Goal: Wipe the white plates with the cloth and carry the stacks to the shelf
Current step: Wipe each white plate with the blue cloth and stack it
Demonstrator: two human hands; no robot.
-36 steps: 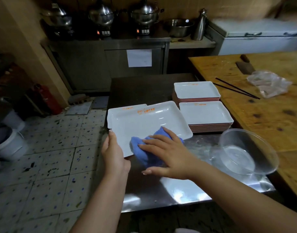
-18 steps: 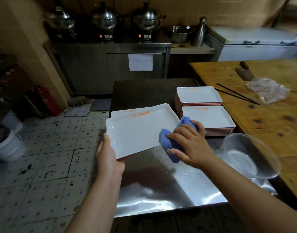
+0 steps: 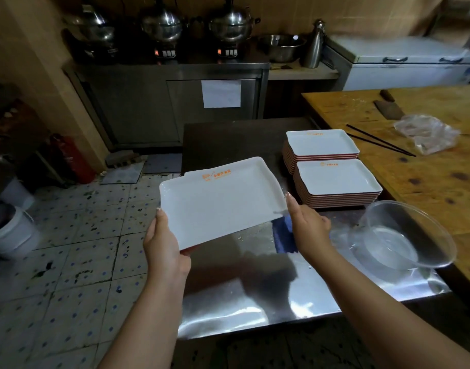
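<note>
A white rectangular plate (image 3: 220, 201) with an orange logo is tilted above the steel table (image 3: 255, 302). My left hand (image 3: 164, 243) grips its near left corner, thumb on top. My right hand (image 3: 308, 227) is at the plate's right edge and holds the blue cloth (image 3: 281, 235) against the underside; its fingers are hidden. Part of another plate shows behind the raised one. Two stacks of white plates stand side by side on the table, a far one (image 3: 321, 142) and a near one (image 3: 337, 179), just right of the held plate.
A clear bowl (image 3: 404, 235) with water sits at the table's right edge. The wooden table (image 3: 428, 177) on the right carries a cleaver (image 3: 388, 107), chopsticks (image 3: 380, 141) and a plastic bag (image 3: 425, 131). A white bucket (image 3: 13, 233) stands on the tiled floor at left.
The plate has been lifted and tilted up off the table. My right hand slid with the cloth from the plate's top face to its right edge and underside.
</note>
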